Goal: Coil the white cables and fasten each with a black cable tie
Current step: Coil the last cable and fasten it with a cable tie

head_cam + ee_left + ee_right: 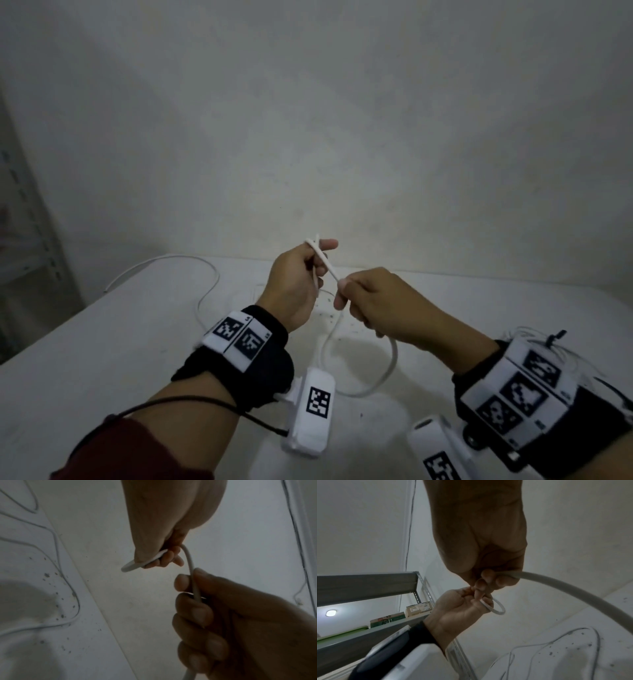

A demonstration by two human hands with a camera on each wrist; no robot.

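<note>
I hold a thick white cable (329,269) up above the white table (137,342), between both hands. My left hand (301,274) grips a small loop of the cable (128,567) in curled fingers, and the loop pokes out past them. My right hand (352,298) is fisted round the same cable (194,585) just below and to the right. From the right fist the cable (573,592) hangs in a wide loop (392,359) down to the table. No loose black cable tie shows clearly.
A thinner white cable (191,263) snakes over the table's back left, near its edge. Thin cables (56,545) also cross a patch of dark specks (325,313). A bundle of thin white wire (548,339) lies behind my right wrist. A metal shelf (368,582) with boxes stands at left.
</note>
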